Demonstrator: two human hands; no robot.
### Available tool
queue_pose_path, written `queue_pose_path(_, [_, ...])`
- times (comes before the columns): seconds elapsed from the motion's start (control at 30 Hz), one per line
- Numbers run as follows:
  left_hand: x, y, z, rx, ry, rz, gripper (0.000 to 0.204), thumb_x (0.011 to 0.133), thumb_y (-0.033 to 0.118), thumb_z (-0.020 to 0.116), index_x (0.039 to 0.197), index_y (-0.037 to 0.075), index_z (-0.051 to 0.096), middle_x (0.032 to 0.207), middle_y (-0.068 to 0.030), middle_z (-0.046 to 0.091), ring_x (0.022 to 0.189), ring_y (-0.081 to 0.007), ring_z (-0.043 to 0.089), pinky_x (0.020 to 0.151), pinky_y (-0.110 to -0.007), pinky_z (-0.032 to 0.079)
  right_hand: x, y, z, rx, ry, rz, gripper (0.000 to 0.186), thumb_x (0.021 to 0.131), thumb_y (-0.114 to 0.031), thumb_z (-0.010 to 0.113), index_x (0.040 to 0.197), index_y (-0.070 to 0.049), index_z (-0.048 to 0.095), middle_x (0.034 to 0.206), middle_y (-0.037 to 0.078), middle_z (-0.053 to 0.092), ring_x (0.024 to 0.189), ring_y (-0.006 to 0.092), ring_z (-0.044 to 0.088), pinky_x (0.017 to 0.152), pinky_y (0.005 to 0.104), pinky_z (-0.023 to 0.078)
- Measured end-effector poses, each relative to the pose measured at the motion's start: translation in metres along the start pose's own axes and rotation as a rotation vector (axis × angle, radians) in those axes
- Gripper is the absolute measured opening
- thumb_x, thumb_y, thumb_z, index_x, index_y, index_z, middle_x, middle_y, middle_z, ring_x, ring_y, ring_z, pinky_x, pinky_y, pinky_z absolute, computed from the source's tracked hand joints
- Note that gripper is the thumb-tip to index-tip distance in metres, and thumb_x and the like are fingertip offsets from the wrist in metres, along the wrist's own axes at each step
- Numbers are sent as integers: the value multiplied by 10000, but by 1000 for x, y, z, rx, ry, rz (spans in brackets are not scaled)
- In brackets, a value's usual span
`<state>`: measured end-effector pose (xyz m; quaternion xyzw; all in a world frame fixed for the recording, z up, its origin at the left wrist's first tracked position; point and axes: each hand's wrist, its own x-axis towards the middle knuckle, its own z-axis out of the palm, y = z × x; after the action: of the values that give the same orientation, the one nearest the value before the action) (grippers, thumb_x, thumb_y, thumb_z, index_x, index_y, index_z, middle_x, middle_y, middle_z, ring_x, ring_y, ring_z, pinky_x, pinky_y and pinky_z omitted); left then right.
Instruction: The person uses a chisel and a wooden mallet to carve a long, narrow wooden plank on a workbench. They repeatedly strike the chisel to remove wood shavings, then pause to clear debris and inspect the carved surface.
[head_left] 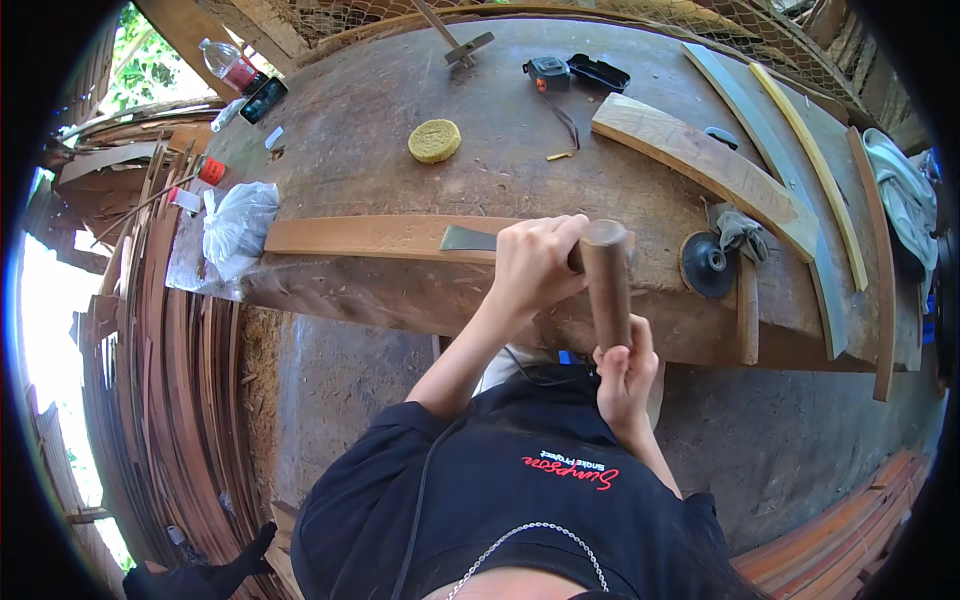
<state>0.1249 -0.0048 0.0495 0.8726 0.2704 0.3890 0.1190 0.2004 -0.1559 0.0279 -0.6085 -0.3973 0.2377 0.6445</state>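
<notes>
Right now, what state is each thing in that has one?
left hand: closed around the chisel
right hand: closed on the wooden club
chisel: blade over the plank, pointing left
plank: lying flat on the workbench
plastic bag: tied shut
grey cloth: bunched up
bottle: fill level unclear
phone: lit or dark, cannot tell

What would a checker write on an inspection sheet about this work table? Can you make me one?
Surface: brown table, scuffed and stained.
Job's things: chisel with its blade over a flat board; round wooden stick.
Clutter: tape measure, bottle, phone, plastic bag, yellow disc.
Hands: left hand grips the chisel; right hand grips the stick.
Cables: thin dark cord down the shirt; no others clear.
Surroundings: wood strips on the left, planks at lower right.
</notes>
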Motion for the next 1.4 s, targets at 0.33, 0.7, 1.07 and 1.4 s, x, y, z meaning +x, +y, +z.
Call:
queue_pose_path(0.33, [-4, -11, -19, 4, 20, -14, 296, 499, 133, 668, 772, 146, 554, 690, -13, 604, 635, -205, 601, 530, -322, 443, 10, 20, 8, 79, 35, -183, 555, 872, -586, 305, 885, -44, 424, 591, 14, 417, 402, 96, 322, 399, 208, 266])
queue_pose_path(0.7, [-9, -35, -35, 66, 93, -90, 133, 611, 132, 649, 665, 122, 528, 597, -30, 567, 555, -208, 571, 485, -329, 407, 22, -4, 29, 421, 205, -168, 593, 833, -627, 359, 908, -39, 379, 573, 2, 382, 412, 60, 342, 400, 197, 288])
queue_pose_path(1.07, [-19, -76, -62, 153, 181, -158, 188, 699, 163, 651, 589, 106, 510, 525, -53, 527, 487, -232, 539, 448, -325, 384, 35, -6, 31, 354, 353, -140, 614, 813, -637, 385, 1032, -63, 396, 581, -23, 347, 376, 48, 262, 374, 197, 216])
queue_pose_path(1.4, [-29, -112, -84, 216, 209, -167, 209, 690, 153, 667, 559, 113, 508, 507, -48, 526, 448, -213, 522, 434, -310, 374, 32, 9, 59, 29, -105, 33, 463, 884, -476, 438, 951, -18, 453, 568, 23, 462, 480, 74, 443, 434, 229, 346])
